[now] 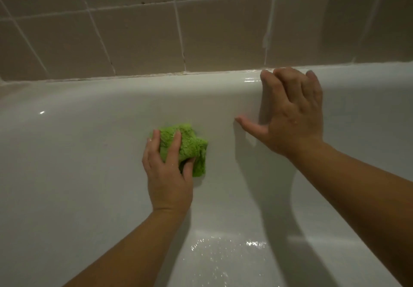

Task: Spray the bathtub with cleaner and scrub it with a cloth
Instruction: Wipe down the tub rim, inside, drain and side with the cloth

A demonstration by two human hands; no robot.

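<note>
While the left hand [167, 175] presses a crumpled bright-green terry cloth [187, 147] against the far inner wall of a glossy white enamel bathtub [89, 130], its fingers curl over the fabric and its thumb clamps it from below. The right hand [292, 117] braces on the tub's far rim, fingers bent over the edge, thumb spread flat on the wall. Beige square wall tiles [138, 38] rise behind. Wet sheen glints on the tub floor.
</note>
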